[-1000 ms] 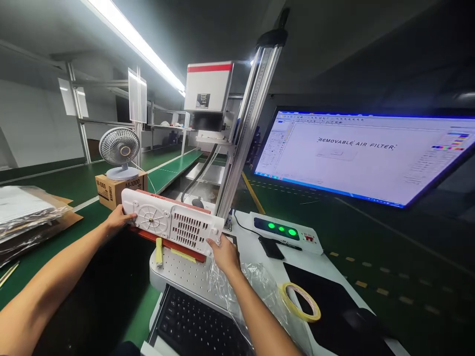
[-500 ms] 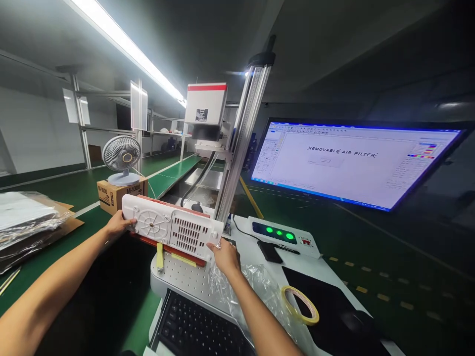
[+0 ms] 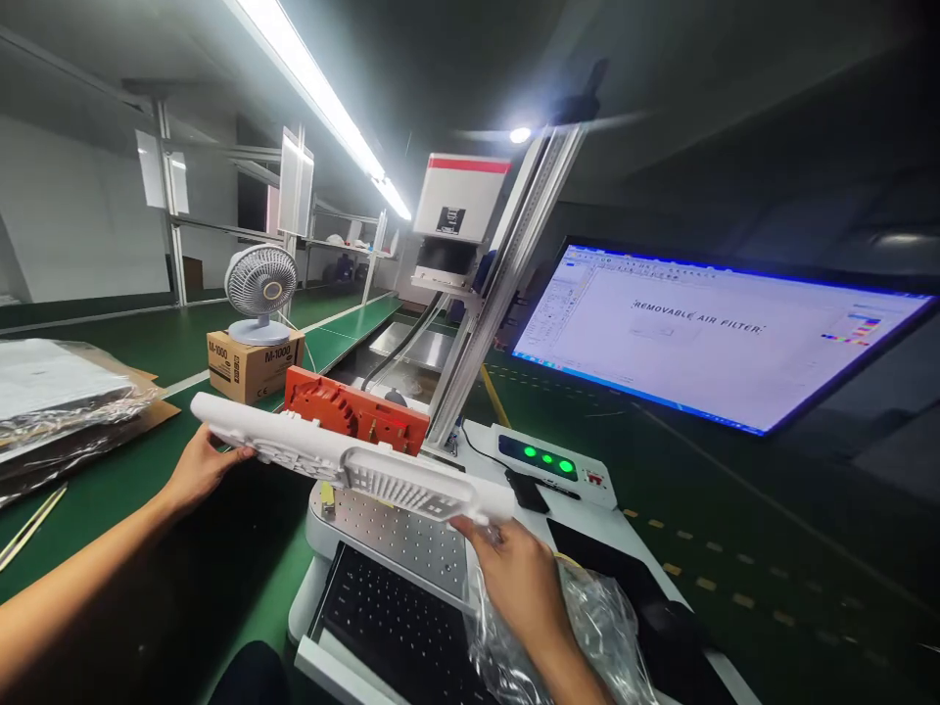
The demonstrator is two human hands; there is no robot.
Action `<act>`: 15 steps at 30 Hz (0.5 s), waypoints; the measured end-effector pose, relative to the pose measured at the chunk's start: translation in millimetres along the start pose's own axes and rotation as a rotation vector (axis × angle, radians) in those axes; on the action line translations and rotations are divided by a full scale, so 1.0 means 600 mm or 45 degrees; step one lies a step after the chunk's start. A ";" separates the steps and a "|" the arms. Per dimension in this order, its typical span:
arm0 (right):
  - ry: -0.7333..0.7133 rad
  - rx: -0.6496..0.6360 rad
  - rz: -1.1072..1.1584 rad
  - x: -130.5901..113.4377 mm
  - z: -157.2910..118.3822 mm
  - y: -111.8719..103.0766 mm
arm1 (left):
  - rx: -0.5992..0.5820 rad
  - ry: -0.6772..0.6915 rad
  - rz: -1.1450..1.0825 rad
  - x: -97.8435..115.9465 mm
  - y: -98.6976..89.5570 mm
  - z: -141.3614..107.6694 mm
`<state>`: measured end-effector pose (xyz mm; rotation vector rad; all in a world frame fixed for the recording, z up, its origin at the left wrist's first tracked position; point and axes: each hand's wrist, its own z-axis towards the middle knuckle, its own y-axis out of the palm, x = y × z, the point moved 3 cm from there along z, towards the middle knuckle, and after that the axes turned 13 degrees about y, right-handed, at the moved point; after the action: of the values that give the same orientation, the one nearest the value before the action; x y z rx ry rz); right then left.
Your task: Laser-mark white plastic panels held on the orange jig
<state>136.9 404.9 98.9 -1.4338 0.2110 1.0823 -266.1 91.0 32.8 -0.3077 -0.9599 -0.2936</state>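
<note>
Rightward, a wide monitor (image 3: 705, 333) glows above the green bench (image 3: 147, 362). Nearer, the marking machine (image 3: 470, 255) stands over its perforated plate (image 3: 400, 534), with an orange fixture (image 3: 356, 411) at the back. Held level above the plate, a long white vented panel (image 3: 345, 460) spans both hands: the left hand (image 3: 195, 470) clasps one end, the right hand (image 3: 514, 578) pinches the other, seemingly along with a clear plastic bag (image 3: 587, 627).

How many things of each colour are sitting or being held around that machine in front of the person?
White: 2, the panel held by the left hand and right hand, and the desk fan.
Red-orange: 1, the fixture.
Brown: 1, the cardboard box.
Black: 1, the keyboard.
Total: 5
</note>
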 end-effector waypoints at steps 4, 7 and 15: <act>-0.136 0.096 0.045 0.000 -0.069 -0.070 | 0.108 -0.087 -0.007 0.057 -0.024 -0.073; -0.142 0.099 -0.017 -0.003 -0.120 -0.112 | 0.154 -0.101 -0.070 0.094 -0.038 -0.105; -0.139 0.213 -0.121 -0.025 -0.232 -0.189 | 0.159 -0.171 -0.052 0.149 -0.073 -0.151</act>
<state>273.8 303.3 158.3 -1.2204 0.1499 1.0367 -166.6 6.5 64.2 -0.1957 -1.1133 -0.2511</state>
